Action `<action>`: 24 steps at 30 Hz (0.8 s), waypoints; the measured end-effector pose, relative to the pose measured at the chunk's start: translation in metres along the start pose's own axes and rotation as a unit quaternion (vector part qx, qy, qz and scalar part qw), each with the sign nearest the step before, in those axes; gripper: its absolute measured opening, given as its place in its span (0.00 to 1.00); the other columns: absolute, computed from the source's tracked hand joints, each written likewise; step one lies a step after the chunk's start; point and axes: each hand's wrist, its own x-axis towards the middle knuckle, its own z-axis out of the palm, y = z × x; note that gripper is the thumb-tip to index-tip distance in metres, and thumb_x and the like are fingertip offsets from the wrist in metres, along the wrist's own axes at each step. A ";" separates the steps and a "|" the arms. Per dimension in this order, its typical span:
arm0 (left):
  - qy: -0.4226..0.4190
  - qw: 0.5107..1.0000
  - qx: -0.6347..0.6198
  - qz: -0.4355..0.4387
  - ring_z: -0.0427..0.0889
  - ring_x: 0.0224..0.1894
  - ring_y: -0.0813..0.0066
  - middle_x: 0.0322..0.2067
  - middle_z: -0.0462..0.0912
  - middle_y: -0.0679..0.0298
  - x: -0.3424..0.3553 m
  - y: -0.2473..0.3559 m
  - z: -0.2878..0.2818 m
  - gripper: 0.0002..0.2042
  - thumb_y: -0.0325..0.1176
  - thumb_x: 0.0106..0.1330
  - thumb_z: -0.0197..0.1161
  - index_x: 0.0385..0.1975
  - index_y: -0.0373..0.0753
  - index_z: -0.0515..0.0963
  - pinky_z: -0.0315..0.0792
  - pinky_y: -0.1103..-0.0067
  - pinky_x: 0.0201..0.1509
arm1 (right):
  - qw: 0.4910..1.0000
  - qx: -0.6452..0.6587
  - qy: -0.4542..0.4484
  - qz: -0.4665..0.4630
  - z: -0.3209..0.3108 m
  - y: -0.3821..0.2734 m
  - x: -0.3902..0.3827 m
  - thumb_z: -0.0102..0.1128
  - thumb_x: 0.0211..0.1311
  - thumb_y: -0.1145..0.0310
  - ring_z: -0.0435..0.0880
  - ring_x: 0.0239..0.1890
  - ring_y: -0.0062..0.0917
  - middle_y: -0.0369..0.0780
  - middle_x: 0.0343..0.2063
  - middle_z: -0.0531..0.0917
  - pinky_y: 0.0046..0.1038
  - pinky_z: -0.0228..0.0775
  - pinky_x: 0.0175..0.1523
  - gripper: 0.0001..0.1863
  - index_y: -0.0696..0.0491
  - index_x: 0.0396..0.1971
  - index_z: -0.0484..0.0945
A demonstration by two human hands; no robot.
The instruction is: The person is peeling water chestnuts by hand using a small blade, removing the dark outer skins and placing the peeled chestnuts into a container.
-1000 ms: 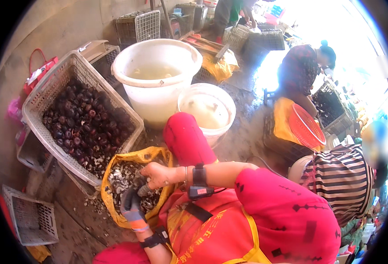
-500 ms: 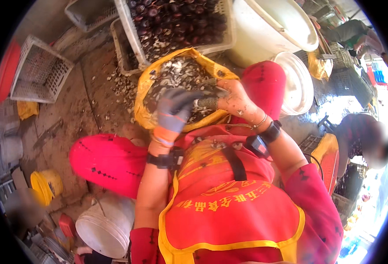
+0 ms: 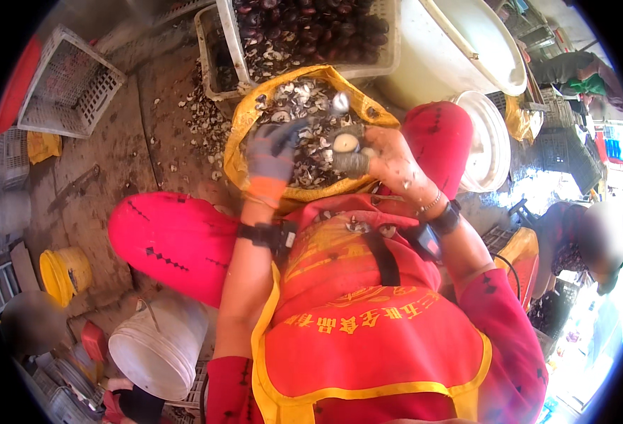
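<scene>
My left hand (image 3: 274,152) wears a grey glove with an orange cuff and hovers over the yellow bag (image 3: 235,152) full of dark and pale peelings; nothing shows in its fingers. My bare right hand (image 3: 389,161) is close beside it. It grips a small round dark nut (image 3: 345,144) with a white cut face. A shiny bit of metal (image 3: 339,103) glints just above that hand. The bag sits between my knees in red trousers, and an orange apron covers my lap.
A white crate (image 3: 228,42) of dark nuts stands behind the bag, with a big white tub (image 3: 467,49) and a white bucket (image 3: 494,141) to its right. An empty crate (image 3: 67,81), a yellow bucket (image 3: 64,274) and a white bucket (image 3: 159,346) lie left. Another person (image 3: 580,240) crouches at right.
The view has tipped down over my lap. My two hands, together on the nut half a second ago, have drawn apart; the nut stays in my right hand.
</scene>
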 end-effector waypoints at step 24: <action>-0.076 0.932 -0.328 -0.132 0.79 0.46 0.73 0.45 0.81 0.60 -0.013 0.018 0.027 0.21 0.22 0.56 0.65 0.52 0.32 0.75 0.73 0.77 0.51 | 0.914 -0.399 0.066 -0.036 0.007 0.030 0.009 0.61 0.40 0.71 0.80 0.30 0.46 0.49 0.24 0.79 0.41 0.73 0.36 0.14 0.58 0.31 0.75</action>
